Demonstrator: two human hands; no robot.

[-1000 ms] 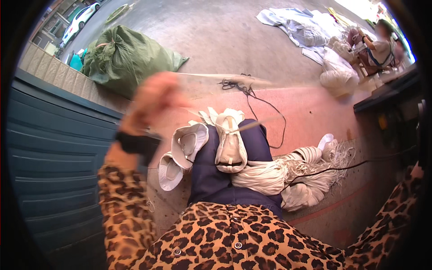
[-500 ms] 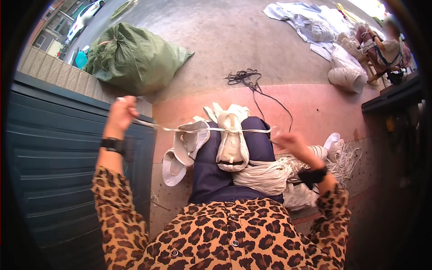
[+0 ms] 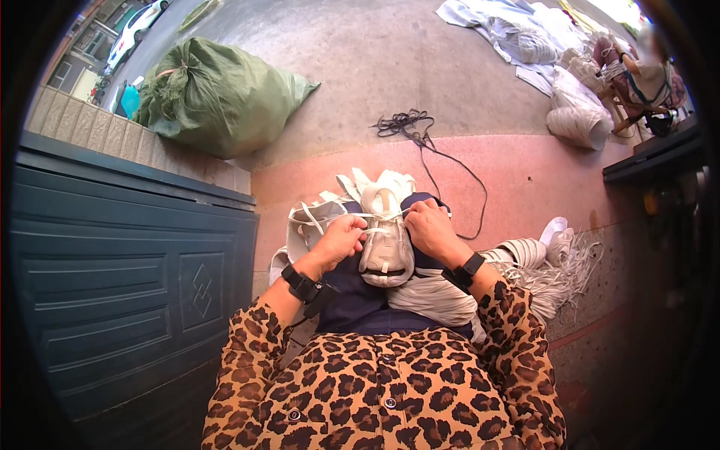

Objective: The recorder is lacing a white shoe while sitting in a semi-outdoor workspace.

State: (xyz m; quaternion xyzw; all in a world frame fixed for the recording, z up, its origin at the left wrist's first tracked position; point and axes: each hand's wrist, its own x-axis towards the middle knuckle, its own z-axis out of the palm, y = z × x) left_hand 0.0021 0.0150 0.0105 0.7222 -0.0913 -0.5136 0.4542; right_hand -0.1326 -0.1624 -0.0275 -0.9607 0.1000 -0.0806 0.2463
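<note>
A cream shoe upper [image 3: 385, 251] rests between my thighs, its heel end toward me. White lace [image 3: 381, 216] crosses its eyelets. My left hand [image 3: 342, 241] is closed at the left edge of the upper, pinching a strand of the lace. On the other side, my right hand [image 3: 433, 227] has its fingers pressed together on the lace beside the upper. More pale shoe uppers [image 3: 298, 225] lie against my left knee. A thick bundle of white laces [image 3: 435, 300] spreads over my right thigh.
Loose white laces [image 3: 559, 281] and another upper lie at my right. Black cord [image 3: 409, 124] is on the floor ahead. A green sack [image 3: 217, 97] stands beyond the blue panelled door [image 3: 127, 285] at left. White bags [image 3: 576, 112] and a seated person [image 3: 641, 79] are far right.
Both hands, which were spread wide with the lace pulled taut between them, have come together at the shoe upper. The lace now hangs slack at the left.
</note>
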